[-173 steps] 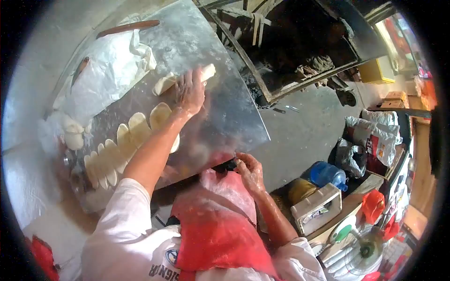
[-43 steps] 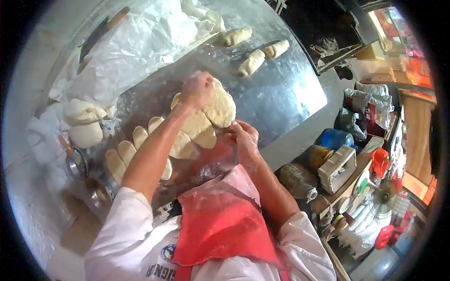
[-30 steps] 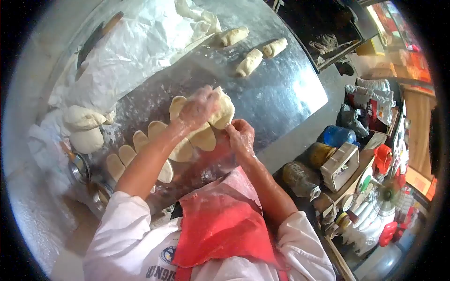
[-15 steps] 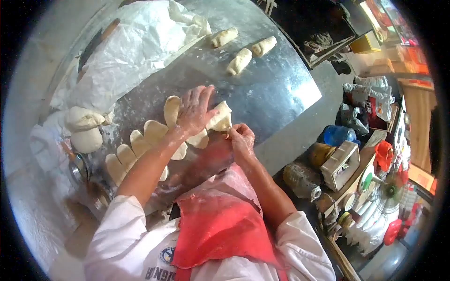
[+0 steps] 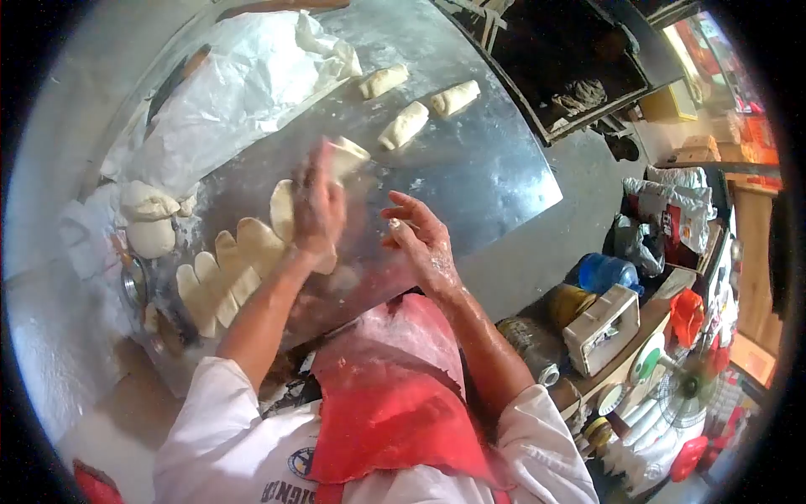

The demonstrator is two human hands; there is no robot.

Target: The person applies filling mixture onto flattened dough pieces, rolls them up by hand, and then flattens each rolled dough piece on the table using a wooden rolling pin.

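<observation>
Both hands had drawn apart since half a second earlier: the right hand (image 5: 426,244) no longer pinched the dough cylinder (image 5: 349,158), which had shifted farther from the body, toward the fingertips of the left hand (image 5: 319,210).

Nearest was a floury red apron (image 5: 403,437) over a white shirt (image 5: 210,428). Beyond it, the right hand was raised near the front edge of a metal worktop (image 5: 487,193), its fingers loosely curved and well parted, gripping nothing; a pale smear, probably dough, clung near the thumb. The left hand, blurred, had its fingers nearly straight and clasped nothing; whether it touched the dough cylinder could not be told. Leftward ran a row of flattened dough ovals (image 5: 195,298), closely set and partly hidden by the arm.

The dough cylinder lay just past the left hand. It looked light, soft and easily dented, so flat fingers laid gently along both long sides would likely have suited it best. Farther off rested three dough rolls (image 5: 405,126), with a crumpled white plastic sheet (image 5: 227,92) to their left.
</observation>
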